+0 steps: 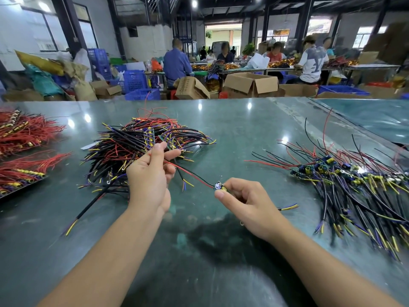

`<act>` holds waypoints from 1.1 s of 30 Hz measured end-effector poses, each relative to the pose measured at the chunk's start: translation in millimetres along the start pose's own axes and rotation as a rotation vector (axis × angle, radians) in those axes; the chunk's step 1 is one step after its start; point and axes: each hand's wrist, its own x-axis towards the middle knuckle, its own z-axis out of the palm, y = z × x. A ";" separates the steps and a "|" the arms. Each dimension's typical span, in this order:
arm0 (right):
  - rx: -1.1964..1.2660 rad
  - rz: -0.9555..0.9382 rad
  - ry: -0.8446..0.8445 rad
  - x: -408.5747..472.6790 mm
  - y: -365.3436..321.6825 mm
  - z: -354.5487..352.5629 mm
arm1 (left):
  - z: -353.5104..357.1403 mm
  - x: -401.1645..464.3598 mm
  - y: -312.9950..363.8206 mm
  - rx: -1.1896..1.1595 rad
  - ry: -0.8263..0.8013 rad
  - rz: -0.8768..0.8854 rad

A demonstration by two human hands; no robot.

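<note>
Red-black wires (193,175), pinched in my left hand (150,176), end at the board (218,186) my right hand (243,199) pinches. Heaps (124,149) flank them; box (191,88) print blurred.

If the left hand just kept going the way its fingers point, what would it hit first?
The left hand would most likely meet the tangled wire pile just beyond it, though depth is hard to judge.
</note>
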 end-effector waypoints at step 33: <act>-0.243 -0.160 0.136 1.3 -2.5 5.4 | -10.1 -13.9 -3.8 0.438 -0.700 -0.050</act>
